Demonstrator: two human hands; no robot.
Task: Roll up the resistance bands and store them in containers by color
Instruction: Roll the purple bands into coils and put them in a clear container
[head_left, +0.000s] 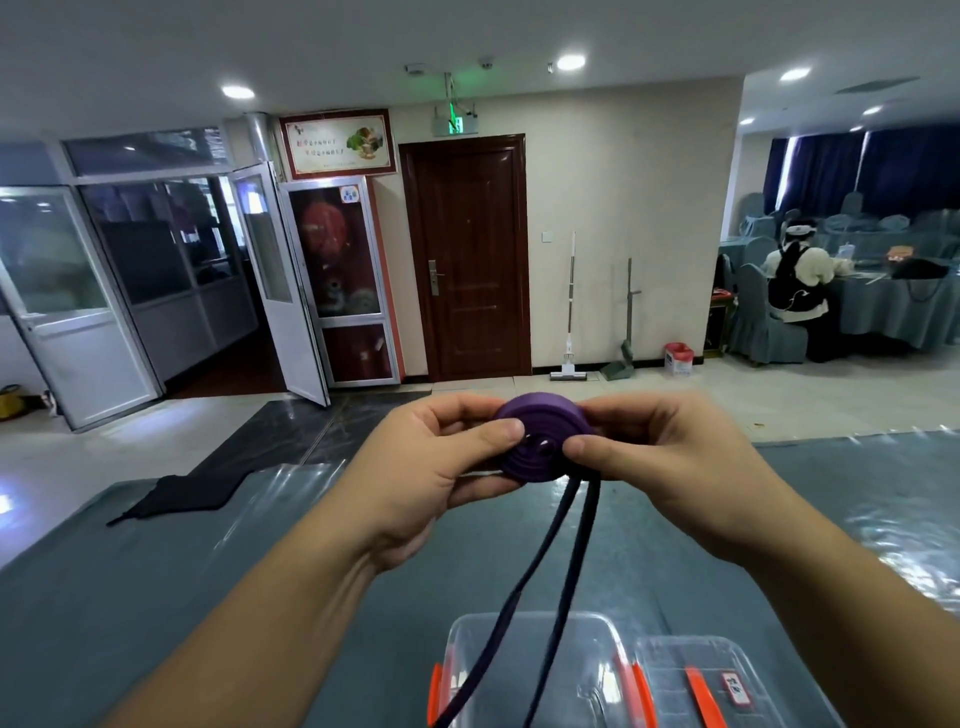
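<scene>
Nearest me, at the bottom edge, stand two clear containers: the left container (524, 670) and the right container (696, 680), touching side by side and both with orange latches, set close so the finished roll can drop straight in. Two loose purple strands (545, 587) hang down over the left one, the part not yet wound. Above them I hold one purple resistance band (543, 441) as a flat coil off the table (156, 571). My left hand (441, 467) pinches its edge, thumb on the face; my right hand (670, 462) pinches the other side, so the turns cannot spring loose.
</scene>
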